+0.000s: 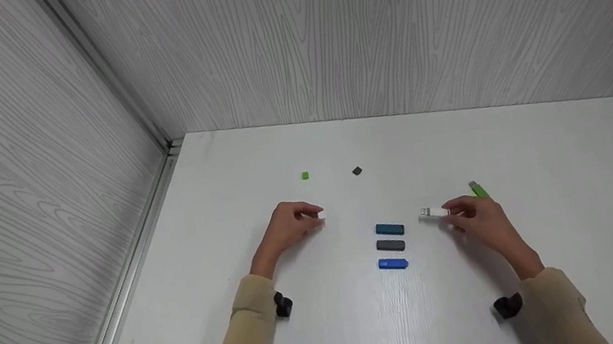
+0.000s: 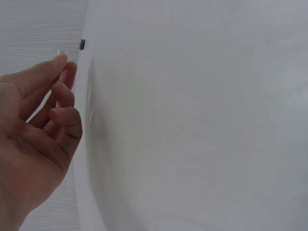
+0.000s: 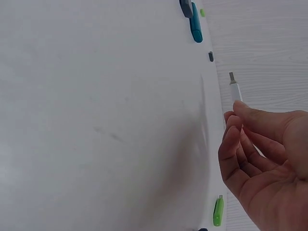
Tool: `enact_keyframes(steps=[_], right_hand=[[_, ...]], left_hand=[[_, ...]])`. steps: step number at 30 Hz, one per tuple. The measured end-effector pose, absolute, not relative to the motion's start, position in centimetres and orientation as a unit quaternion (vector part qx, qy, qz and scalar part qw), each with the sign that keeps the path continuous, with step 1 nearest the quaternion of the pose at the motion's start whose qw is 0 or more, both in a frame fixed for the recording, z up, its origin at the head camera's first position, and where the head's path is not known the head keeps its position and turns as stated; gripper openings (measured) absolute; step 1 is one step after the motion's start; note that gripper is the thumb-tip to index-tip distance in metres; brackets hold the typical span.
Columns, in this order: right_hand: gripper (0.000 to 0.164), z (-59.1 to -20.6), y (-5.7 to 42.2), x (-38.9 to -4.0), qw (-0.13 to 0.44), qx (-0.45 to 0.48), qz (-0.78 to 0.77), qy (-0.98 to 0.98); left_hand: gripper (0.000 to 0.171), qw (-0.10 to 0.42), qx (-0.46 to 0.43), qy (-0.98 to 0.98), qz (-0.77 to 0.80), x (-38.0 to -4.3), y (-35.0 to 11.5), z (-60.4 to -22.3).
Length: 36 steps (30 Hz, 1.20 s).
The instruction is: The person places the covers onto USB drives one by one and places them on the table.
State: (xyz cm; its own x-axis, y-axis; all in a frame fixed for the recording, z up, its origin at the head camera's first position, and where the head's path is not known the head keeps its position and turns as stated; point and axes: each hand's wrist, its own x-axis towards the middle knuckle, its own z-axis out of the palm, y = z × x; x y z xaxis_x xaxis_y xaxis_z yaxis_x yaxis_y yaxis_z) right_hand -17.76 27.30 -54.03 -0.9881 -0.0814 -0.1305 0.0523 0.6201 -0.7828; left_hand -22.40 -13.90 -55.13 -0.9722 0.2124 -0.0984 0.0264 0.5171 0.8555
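Note:
Between thumb and fingertips, my left hand (image 1: 291,225) pinches a small white cap (image 1: 321,215); in the left wrist view only a bit of it shows past the thumb tip. My right hand (image 1: 482,221) holds a white USB flash drive (image 1: 436,212) by its rear end, its bare metal plug pointing left toward the other hand. Just behind the right hand lies an uncapped green USB flash drive (image 1: 478,189), partly hidden by the hand in the head view. In the right wrist view that green drive (image 3: 218,211) shows below the fingers.
Between the hands, a teal flash drive (image 1: 390,229), a grey one (image 1: 390,245) and a blue one (image 1: 393,264) lie in a column. Farther back sit a small green cap (image 1: 305,176) and a dark cap (image 1: 357,170). Wood-grain panels (image 1: 319,31) wall the white table (image 1: 570,163).

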Motion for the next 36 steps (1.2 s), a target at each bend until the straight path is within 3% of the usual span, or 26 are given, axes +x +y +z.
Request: enact_keyframes(steps=[36], right_hand=[[0.031,-54.2,26.3,-18.1,0.086,0.003,-0.433,0.897]], left_hand=[[0.022,0.120,0.095,0.873,0.463,-22.9,-11.1,-55.1]])
